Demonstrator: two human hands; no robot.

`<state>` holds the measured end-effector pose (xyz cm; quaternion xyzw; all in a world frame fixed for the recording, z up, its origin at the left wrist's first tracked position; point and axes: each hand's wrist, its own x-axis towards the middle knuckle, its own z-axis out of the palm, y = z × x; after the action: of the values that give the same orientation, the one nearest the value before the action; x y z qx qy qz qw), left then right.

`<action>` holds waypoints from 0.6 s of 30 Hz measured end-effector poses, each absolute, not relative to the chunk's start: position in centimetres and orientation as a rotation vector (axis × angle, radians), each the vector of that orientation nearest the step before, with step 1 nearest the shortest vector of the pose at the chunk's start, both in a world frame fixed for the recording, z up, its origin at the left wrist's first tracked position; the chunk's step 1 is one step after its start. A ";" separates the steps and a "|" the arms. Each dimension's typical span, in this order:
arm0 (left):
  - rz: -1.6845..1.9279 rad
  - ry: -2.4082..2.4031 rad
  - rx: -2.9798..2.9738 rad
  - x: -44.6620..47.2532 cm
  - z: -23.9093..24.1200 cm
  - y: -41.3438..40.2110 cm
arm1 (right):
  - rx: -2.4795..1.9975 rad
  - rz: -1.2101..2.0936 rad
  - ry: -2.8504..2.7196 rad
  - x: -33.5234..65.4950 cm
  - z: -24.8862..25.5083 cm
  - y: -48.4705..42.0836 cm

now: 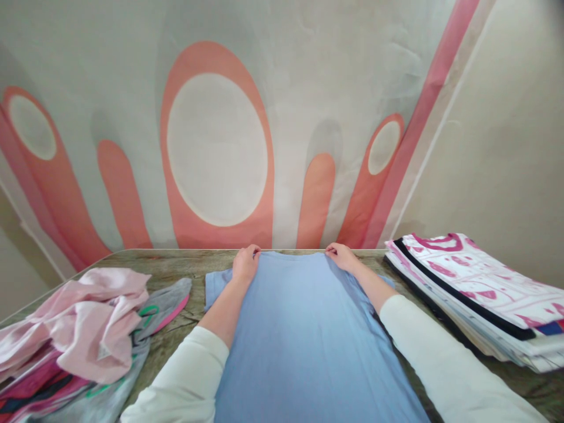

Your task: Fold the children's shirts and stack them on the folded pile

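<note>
A light blue T-shirt [304,335] lies spread on the wood-patterned table, its neck end toward the wall and its lower part running out of the bottom of the view. At the left shoulder, by the neckline, my left hand [245,264] pinches the fabric with closed fingers. My right hand [342,257] grips the opposite shoulder the same way. One short sleeve sticks out beyond my left wrist; the other is partly hidden behind my right forearm.
On the left is a loose heap of clothes with a pink garment [103,329] over a grey one [170,299]. A stack of folded clothes [480,276] stands on the right. Behind the table [176,264] rises a wall with a printed backdrop [291,70].
</note>
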<state>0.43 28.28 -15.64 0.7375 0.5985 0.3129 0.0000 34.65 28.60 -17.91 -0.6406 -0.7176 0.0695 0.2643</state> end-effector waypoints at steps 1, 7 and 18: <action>0.963 1.879 2.323 0.4 -15.8 28.4 | -1.736 0.188 -1.948 34.7 -17.8 28.7; 0.854 1.912 2.330 0.2 -16.5 28.6 | -1.767 0.076 -1.977 32.5 -16.3 25.7; 0.269 1.894 2.517 4.5 -12.8 24.0 | -1.897 0.191 -2.328 26.2 -17.2 16.3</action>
<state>4.50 23.98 -12.82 0.7961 0.5990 0.0851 -0.0101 26.19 16.30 -17.20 -0.6290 -0.7720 0.0634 0.0663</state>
